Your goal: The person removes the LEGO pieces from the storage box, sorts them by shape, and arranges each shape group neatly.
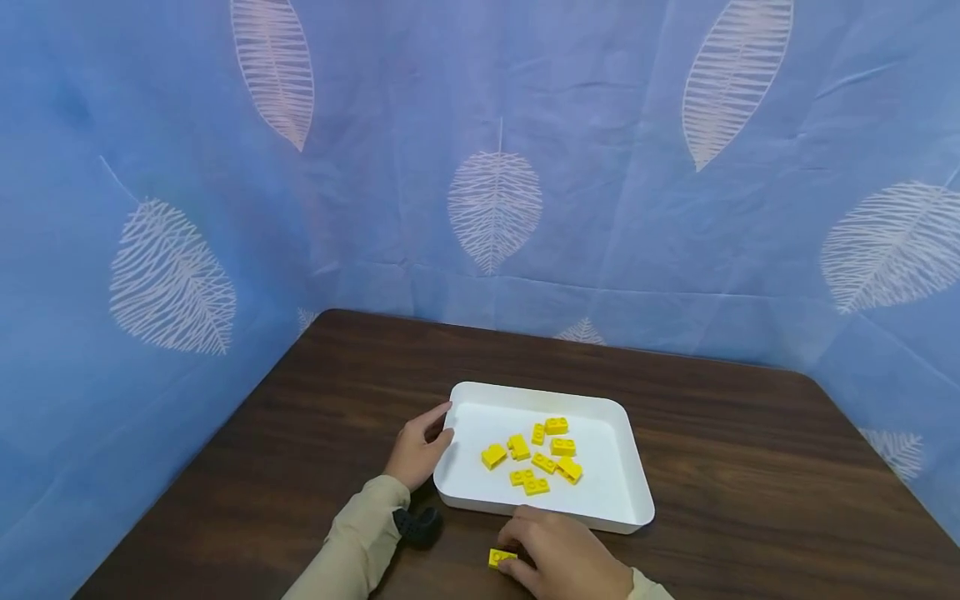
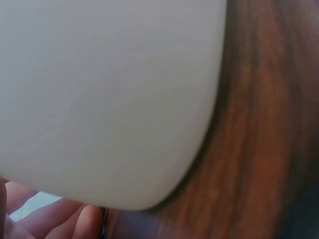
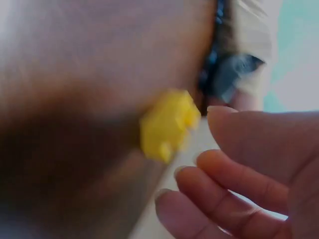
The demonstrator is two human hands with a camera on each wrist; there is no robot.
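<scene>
My left hand (image 1: 417,446) rests against the left side of a white tray (image 1: 637,467), its index fingertip and thumb spread along the rim. Close up, the tray's pale wall (image 2: 114,109) fills much of the left wrist view, and a few fingers show at the lower left corner. In front of the tray, my right hand (image 1: 562,553) reaches over a yellow toy brick (image 1: 495,557) on the dark table. The right wrist view shows this brick (image 3: 167,124) blurred, just beyond the fingertips, with thumb and fingers apart and nothing between them.
Several yellow toy bricks (image 1: 543,463) lie scattered inside the tray. The tray stands on a dark wooden table (image 1: 360,375). A blue curtain (image 1: 390,167) with white leaf patterns hangs behind it. A black band (image 1: 418,527) sits at the left wrist.
</scene>
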